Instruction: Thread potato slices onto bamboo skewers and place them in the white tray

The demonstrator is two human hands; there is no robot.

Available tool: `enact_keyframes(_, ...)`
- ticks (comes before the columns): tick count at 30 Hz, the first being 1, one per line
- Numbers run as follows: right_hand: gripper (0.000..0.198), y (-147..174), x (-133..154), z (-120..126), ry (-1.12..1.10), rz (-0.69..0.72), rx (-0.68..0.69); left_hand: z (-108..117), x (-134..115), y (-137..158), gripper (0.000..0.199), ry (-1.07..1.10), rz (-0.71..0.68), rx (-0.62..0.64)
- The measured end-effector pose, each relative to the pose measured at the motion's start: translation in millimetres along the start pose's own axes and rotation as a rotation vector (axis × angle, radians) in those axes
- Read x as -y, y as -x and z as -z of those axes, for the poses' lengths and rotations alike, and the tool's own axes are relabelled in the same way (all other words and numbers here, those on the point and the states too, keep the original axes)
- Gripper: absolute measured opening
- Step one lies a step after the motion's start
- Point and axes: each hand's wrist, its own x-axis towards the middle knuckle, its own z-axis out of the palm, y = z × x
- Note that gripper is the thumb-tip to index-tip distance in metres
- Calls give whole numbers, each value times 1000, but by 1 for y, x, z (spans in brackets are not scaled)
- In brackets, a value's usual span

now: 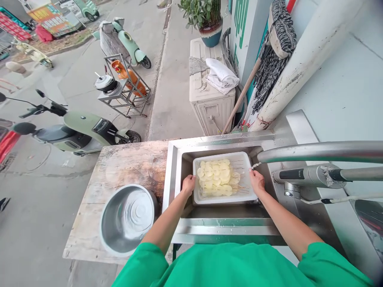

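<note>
A white rectangular plastic tray is held level inside the steel sink. Skewers of pale yellow slices, which look like potato, lie in it with their thin sticks pointing right. My left hand grips the tray's left edge, fingers closed on the rim. On the opposite side my right hand is closed on the right edge. Beside that hand, a thin stream of water falls from the spout of the faucet near the tray's upper right corner. Whether the tray touches the sink bottom I cannot tell.
Left of the sink, a large metal pot stands on a wooden table. The faucet body juts in from the right. Behind the sink are a mop, a white pipe and an air-conditioner unit with cloths on it.
</note>
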Motion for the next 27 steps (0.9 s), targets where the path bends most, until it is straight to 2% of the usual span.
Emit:
enact_keyframes(9,26,52,25,45,-43,52,-18,63,-28,44,26,-35,-86,12)
enact_keyframes(16,27,94,39,64,-92,52,12,108,-31,82,29,-100,-179,7)
enact_keyframes(23,25,127,48,78,-153,107,-30,132,-21,112,33,-86,-260,-5)
enact_keyframes(27,25,149,48,82,-212,139,-121,142,-18,126,35,-56,-310,1)
